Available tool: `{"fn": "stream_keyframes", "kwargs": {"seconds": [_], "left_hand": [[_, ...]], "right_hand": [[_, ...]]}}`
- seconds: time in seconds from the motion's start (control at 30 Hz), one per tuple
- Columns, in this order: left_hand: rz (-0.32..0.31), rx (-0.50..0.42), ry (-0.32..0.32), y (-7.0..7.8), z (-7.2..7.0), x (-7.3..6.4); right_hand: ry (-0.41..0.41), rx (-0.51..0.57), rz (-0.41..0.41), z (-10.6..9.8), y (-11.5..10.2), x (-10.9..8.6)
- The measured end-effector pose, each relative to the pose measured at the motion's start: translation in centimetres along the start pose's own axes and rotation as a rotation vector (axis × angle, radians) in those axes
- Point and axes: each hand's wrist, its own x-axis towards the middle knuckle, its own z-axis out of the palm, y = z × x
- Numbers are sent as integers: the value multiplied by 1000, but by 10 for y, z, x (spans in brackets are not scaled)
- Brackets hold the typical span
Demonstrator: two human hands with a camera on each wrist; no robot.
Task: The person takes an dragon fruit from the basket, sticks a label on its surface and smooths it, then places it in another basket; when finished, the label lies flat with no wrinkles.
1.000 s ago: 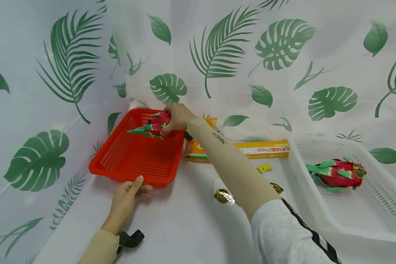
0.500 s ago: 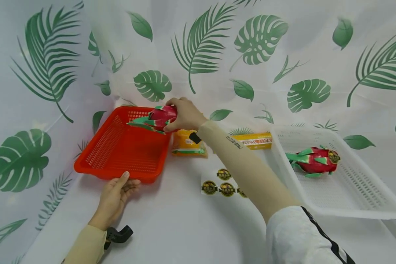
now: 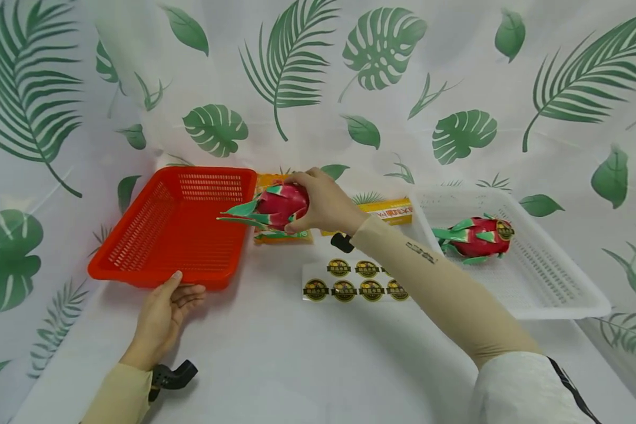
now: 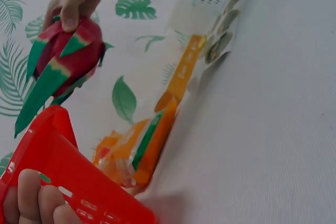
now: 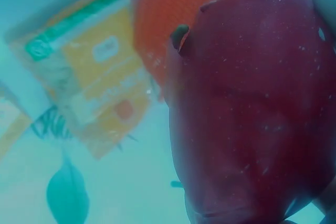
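Note:
My right hand [image 3: 325,203] grips a red dragon fruit [image 3: 283,206] with green-tipped scales, held up just right of a red plastic basket [image 3: 164,241]. Close up in the right wrist view, the fruit's smooth red side [image 5: 252,108] fills much of the picture. The left hand [image 3: 161,312] holds the basket's front rim, thumb on top; in the left wrist view its fingers [image 4: 31,198] curl over the red wall. A second dragon fruit [image 3: 477,237], bearing a round black-and-gold sticker [image 3: 504,229], lies in a white plastic crate [image 3: 551,294] at the right.
Behind the held fruit lies an orange-and-green food packet [image 3: 283,237]. Beside it stretches a long yellow box [image 3: 392,211], partly covered by the right hand. A sheet of round stickers [image 3: 344,290] lies mid-table, under the right forearm. A leaf-print sheet [image 3: 297,70] hangs behind.
My right hand has carried the dragon fruit rightward, from over the basket to beside it. The head view has turned right. My left hand keeps its hold on the rim.

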Motion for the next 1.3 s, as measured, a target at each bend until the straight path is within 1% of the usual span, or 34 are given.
{"fn": "stream_keyframes", "kwargs": {"seconds": [0.17,0.27,0.37,0.53,0.63,0.73,0.87,0.97,1.07,1.17,1.3], "left_hand": [[42,-1,33,4,3,0],[59,6,49,6,6,2],[59,-4,56,7,6,3],[45,-35,63,6,2,0],[35,-48,68,5,3,-2],[29,-50,87,4,8,-1],[20,-30,106,2,18,2],[24,-15,105,0,22,4],[43,-9,100,0,23,4],[54,-12,112,0,24,4],[45,-29,131,0,24,2]], "right_hand": [[5,10,-20,1,7,-24],[7,18,-40,1,12,-44],[-4,23,-52,3,20,-71],[-27,41,-51,12,36,-122],[-21,49,-34,19,47,-148],[-20,41,1,28,57,-169],[-37,29,48,40,67,-188],[-50,46,61,49,70,-199],[-56,61,63,56,68,-210],[-52,59,61,60,65,-221],[-74,45,75,59,61,-232]]}}
